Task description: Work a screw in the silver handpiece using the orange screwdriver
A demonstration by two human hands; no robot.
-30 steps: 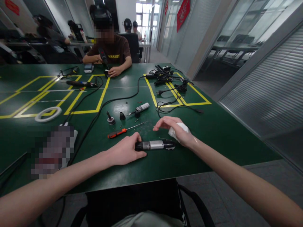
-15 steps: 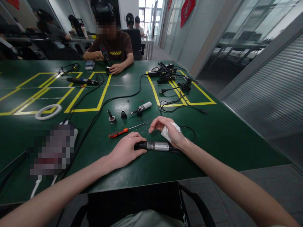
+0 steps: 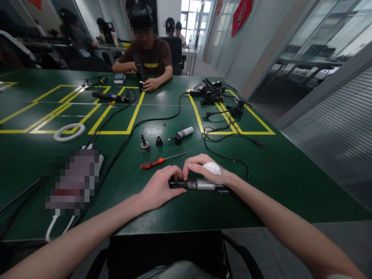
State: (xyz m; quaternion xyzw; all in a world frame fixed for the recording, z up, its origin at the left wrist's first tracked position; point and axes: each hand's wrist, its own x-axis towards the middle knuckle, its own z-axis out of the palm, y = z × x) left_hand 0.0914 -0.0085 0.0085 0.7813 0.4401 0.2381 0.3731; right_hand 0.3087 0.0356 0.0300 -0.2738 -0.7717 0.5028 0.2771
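An electric screwdriver [image 3: 200, 184] with a black nose and a silver body lies level at the table's near side, its nose pointing left. My left hand [image 3: 162, 186] is closed around the black nose, thumb below and fingers above. Over the tool arches my right hand [image 3: 203, 166], its fingers curled with their tips at the nose beside my left fingers. A white patch [image 3: 212, 167] sits at the base of my right thumb; whether it is stuck on or held, I cannot tell. Just beyond my left hand lies an orange and black hand screwdriver [image 3: 152, 163].
Beyond lie a silver tool body [image 3: 186, 132], black nose parts [image 3: 159, 141] and tiny screws [image 3: 177, 148]. A white tape ring [image 3: 69, 132] and a blurred-out device [image 3: 75, 178] are left. Tangled black cables [image 3: 212, 93] lie right. A co-worker [image 3: 154, 52] works opposite.
My right hand has come left and down, its fingers going from loosely curled in the air to the tool's nose. My left hand stays on the nose. The view has shifted slightly.
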